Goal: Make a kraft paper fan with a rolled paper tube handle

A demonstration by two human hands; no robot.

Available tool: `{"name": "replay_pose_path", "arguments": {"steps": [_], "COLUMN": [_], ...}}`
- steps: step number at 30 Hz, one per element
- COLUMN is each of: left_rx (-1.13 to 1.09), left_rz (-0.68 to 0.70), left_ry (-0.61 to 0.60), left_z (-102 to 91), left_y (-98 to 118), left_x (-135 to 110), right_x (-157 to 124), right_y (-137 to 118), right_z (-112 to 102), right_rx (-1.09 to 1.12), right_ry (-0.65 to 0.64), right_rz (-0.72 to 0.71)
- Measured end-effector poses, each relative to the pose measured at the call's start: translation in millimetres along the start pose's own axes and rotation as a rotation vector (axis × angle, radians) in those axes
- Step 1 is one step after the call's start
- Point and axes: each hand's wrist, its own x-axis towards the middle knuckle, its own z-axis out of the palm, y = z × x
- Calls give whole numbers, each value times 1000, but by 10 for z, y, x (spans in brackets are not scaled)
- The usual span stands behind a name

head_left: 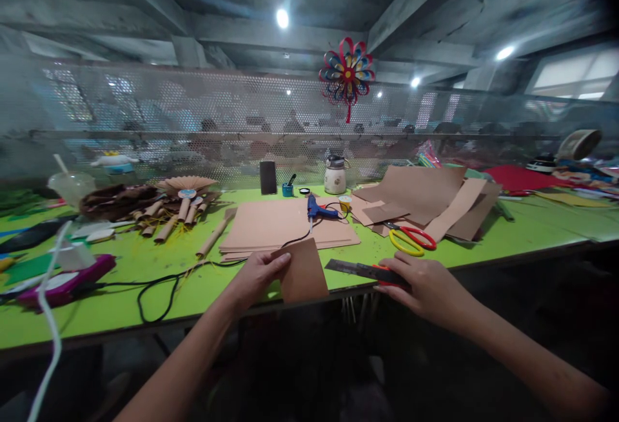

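My left hand (264, 275) pinches the left edge of a small brown cardboard piece (304, 274) at the table's front edge. Its thumb lies on top. Just to the right, my right hand (416, 283) grips a utility knife (370, 272) by its black and orange handle, the long dark blade pointing left toward the cardboard but apart from it. Behind the piece lies a stack of brown cardboard sheets (265, 222). A blue hot glue gun (322, 209) rests on that stack. Scissors (411, 239) with red and yellow handles are beyond my right hand.
Loose brown sheets (420, 193) pile up at the right. Rolled paper tubes and a paper fan (186, 187) lie at the left, near a purple power strip (72, 280). A black cord (159, 280) crosses the green table (213, 293). A jug (334, 176) stands behind.
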Motion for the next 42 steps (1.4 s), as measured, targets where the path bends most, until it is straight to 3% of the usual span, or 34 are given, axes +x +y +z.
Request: {"name": "replay_pose_path", "arguments": {"steps": [11, 15, 22, 28, 33, 37, 38, 40, 42], "left_rx": [4, -6, 311, 752, 1008, 1117, 1128, 1103, 1023], "left_rz": [-32, -32, -59, 163, 224, 491, 573, 680, 689], "left_ry": [-23, 27, 63, 70, 127, 214, 171, -29, -251], "left_z": [16, 74, 305, 333, 288, 295, 303, 313, 302], "left_y": [11, -11, 8, -95, -126, -70, -52, -28, -27], "left_x": [-8, 49, 147, 322, 332, 260, 245, 229, 235], "right_x": [-7, 18, -49, -139, -104, -51, -38, -16, 1], "right_y": [-38, -92, -117, -88, -57, -37, -32, -24, -15], "right_z": [51, 77, 215, 375, 460, 433, 420, 399, 390], "right_rx": [-89, -173, -107, 18, 95, 114, 119, 125, 123], "right_ry": [-44, -68, -202, -263, -287, -323, -334, -351, -364], "right_rz": [-5, -8, 6, 61, 122, 129, 129, 131, 129]}}
